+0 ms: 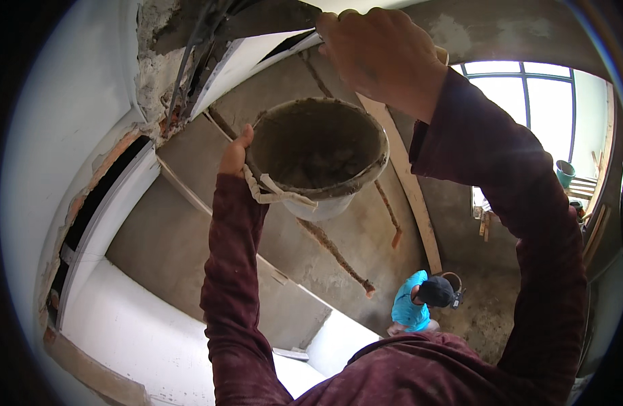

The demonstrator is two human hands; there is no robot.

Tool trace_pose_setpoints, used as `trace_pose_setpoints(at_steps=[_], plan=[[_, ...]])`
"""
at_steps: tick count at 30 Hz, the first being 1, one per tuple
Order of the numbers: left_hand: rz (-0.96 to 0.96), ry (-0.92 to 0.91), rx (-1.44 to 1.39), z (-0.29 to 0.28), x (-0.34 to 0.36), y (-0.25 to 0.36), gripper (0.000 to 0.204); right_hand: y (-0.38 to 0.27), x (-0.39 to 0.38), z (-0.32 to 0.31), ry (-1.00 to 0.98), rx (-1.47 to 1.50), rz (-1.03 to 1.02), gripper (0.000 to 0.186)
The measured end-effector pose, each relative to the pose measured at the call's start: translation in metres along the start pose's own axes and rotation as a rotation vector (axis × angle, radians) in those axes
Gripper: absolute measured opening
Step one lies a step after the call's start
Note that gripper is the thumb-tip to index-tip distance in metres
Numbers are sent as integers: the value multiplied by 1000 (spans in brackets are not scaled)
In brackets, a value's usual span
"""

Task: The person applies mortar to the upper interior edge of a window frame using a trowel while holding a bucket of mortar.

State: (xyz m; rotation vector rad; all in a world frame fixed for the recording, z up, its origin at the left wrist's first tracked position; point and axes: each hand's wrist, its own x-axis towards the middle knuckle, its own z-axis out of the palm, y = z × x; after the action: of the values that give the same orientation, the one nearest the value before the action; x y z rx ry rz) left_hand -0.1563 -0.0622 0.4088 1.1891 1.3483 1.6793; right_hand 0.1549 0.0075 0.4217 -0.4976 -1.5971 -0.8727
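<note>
My left hand [235, 154] grips a round, mortar-stained bucket [326, 208] by its left side, the thumb up against the rim. Grey residue coats its inside, and some dark material lies at the bottom. A pale cloth-like strap hangs from the near left of the rim. Above the bucket, my right hand [386, 59] is closed around a trowel; the end of its light handle shows behind the wrist. The dark trowel blade [269, 19] reaches left toward a broken patch of wall [156, 64] with loose cables [183, 68]. Whether the blade touches the wall I cannot tell.
Far below, a person in a turquoise shirt [410, 308] and dark cap bends beside a container. A long wooden board [420, 210] leans on the grey plastered wall [162, 243]. Chased grooves [335, 254] run down that wall. At right are a window [528, 95] and a green bucket [565, 173].
</note>
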Motion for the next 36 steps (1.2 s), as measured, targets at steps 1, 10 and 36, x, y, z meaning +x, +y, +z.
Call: trace_pose_setpoints(at_steps=[1,10,36], plan=[[18,7,4,-4,2,0,42,1,1,-2,77,-31,-43,19],[-11,-102,-21,-12,25,15,40,17,2,-36,126,27,-55,17],[125,-28,-51,18,6,54,45,14,2,-48,-227,197,25,27]])
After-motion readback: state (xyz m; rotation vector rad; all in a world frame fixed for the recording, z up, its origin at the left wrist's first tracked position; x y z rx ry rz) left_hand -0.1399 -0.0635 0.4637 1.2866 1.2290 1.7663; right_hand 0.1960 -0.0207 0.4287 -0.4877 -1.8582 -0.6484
